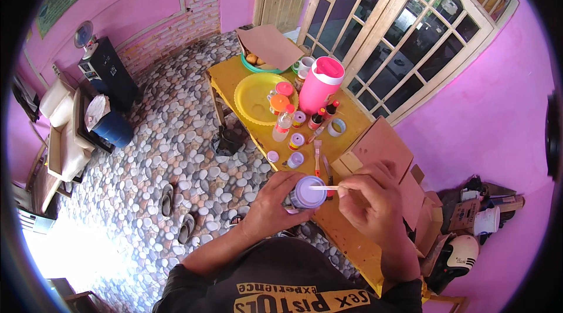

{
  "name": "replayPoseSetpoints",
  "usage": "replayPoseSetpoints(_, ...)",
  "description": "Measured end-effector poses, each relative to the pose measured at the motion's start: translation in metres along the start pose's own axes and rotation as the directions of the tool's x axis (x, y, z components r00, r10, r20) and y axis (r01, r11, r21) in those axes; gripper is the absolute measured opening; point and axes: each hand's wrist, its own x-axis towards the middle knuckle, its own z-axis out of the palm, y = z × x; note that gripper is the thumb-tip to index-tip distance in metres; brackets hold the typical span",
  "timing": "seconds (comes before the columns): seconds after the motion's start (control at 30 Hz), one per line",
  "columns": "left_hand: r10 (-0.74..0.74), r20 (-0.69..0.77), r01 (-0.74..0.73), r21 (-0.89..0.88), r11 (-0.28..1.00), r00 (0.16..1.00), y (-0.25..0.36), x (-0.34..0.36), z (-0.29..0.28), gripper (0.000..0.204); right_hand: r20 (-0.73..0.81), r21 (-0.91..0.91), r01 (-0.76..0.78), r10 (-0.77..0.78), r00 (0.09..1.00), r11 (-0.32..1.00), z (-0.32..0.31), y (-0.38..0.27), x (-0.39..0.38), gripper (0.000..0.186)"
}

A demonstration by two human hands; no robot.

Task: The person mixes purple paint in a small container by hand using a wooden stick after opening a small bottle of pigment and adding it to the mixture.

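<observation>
My left hand (268,206) is wrapped round a small paint can (300,199) just over the table's near edge. Pale lilac paint shows in its round top. Between the fingers of my right hand (370,200) is a thin pale stick (328,187), its tip over the lilac surface; how deep it reaches I cannot tell. Just beyond the can, a paintbrush (317,157) with a red handle lies on the yellow table (346,219). Farther off stand a lilac-topped pot (295,160) and a small can (297,141). A small lilac disc (272,156) lies at the table's left edge.
A pink jug (320,90), a clear bottle (282,125) and a yellow tray (245,99) stand at the far end. Open cardboard boxes (384,149) line the right side. Sandals (186,228) lie on the pebble-patterned floor; a helmet (457,257) sits at right.
</observation>
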Motion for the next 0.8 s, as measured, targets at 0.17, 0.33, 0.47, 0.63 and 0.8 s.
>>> replayPoseSetpoints(0.17, 0.001, 0.020, 0.000, -0.025, 1.000, 1.000, 0.000, -0.001, 0.000, 0.064, 0.065, -0.020, 0.046, -0.044, 0.997, 0.999, 0.020, 0.011, -0.002, 0.017)
replayPoseSetpoints(0.33, -0.018, 0.013, 0.018, -0.023, 1.000, 1.000, -0.002, -0.005, 0.003, 0.064, 0.128, -0.065, 0.069, -0.060, 0.990, 0.996, 0.031, 0.014, -0.003, 0.018)
replayPoseSetpoints(0.47, -0.028, 0.018, 0.029, -0.014, 0.999, 0.999, -0.003, -0.007, 0.003, 0.063, 0.133, -0.103, 0.065, -0.051, 0.990, 0.993, 0.029, 0.012, -0.003, 0.019)
replayPoseSetpoints(0.63, -0.022, 0.018, 0.022, 0.000, 1.000, 1.000, -0.003, -0.010, 0.003, 0.064, 0.139, -0.123, 0.065, -0.048, 0.989, 0.990, 0.028, 0.012, -0.007, 0.020)
replayPoseSetpoints(0.8, -0.032, 0.011, 0.032, 0.000, 0.999, 0.999, -0.002, -0.011, 0.002, 0.064, 0.172, 0.034, 0.012, -0.017, 0.985, 0.999, 0.028, 0.009, -0.013, 0.017)
